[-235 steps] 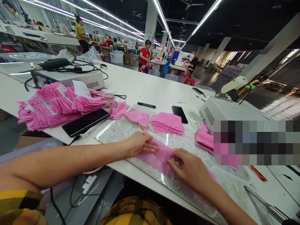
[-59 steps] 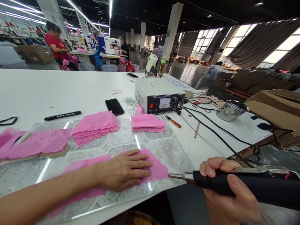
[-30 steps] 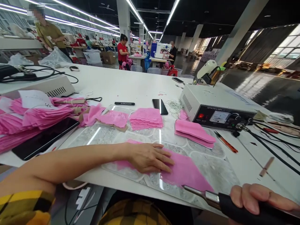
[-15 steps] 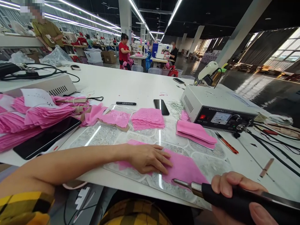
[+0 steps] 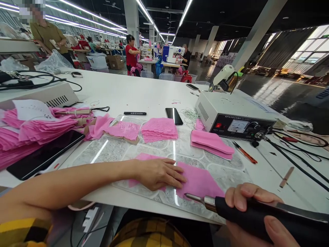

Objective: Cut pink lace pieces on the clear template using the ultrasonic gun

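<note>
My left hand lies flat, fingers stretched out, on a piece of pink fabric. The fabric rests on a clear patterned mat near the table's front edge. In my right hand is a thick black-handled tool with a narrow metal tip. That tip is at the fabric's near edge, right of my left fingers; whether it touches cannot be made out. Behind are a stack of pink pieces, a pink piece on a brown backing and a folded pink stack.
A metal-cased control box with a dial and cables stands at the right, beside an orange-handled cutter. Pink bundles and a large black phone lie left. A marker and smaller phone lie behind the stacks.
The view has shifted slightly, moving the whole scene a little to the left. Both hands, the tool and the fabric keep about the same places relative to each other.
</note>
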`<state>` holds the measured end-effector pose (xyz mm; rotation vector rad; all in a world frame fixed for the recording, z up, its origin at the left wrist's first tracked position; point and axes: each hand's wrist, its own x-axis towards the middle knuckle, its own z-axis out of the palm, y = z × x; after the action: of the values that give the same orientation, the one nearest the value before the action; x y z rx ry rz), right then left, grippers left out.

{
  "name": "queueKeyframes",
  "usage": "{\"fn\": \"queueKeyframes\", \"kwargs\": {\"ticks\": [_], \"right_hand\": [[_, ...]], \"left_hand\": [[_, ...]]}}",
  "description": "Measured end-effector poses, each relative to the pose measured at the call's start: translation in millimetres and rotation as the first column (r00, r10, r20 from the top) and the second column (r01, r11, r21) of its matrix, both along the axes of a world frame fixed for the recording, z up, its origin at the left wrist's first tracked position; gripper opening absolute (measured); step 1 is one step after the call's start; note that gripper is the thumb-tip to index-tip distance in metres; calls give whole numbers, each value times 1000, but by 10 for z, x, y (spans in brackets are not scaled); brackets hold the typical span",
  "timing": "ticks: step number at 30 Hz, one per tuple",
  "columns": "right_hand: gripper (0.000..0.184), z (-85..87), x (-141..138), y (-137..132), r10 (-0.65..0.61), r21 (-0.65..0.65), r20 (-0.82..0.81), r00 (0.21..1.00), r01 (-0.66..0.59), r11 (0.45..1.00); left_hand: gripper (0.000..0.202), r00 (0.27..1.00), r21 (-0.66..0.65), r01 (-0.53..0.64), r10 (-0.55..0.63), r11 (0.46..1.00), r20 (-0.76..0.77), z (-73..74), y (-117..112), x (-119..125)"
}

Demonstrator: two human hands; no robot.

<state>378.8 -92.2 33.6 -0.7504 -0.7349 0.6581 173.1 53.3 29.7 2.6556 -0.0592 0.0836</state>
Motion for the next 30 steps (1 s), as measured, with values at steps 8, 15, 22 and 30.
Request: {"fn": "queueKeyframes", "kwargs": {"ticks": [8,15,22,30], "right_hand": [[12,-10,-92,58,43,33,27,999,-44,998],[13,-36,-123,96,62,52,56,996,-65,997],[12,-61,-142,100,86,56,80,993,-90,994],[5,-37,-139,107,52,44,132,990,-59,997]], "left_hand": [[44,1000,37,-12,12,999,8,-33,-16,-1],[45,999,51,-26,25,998,24,-69,-24,-8],[45,999,74,-30,31,997,-22,-30,-35,-12],[46,999,62,-28,31,998,-37,-32,-41,9]]}}
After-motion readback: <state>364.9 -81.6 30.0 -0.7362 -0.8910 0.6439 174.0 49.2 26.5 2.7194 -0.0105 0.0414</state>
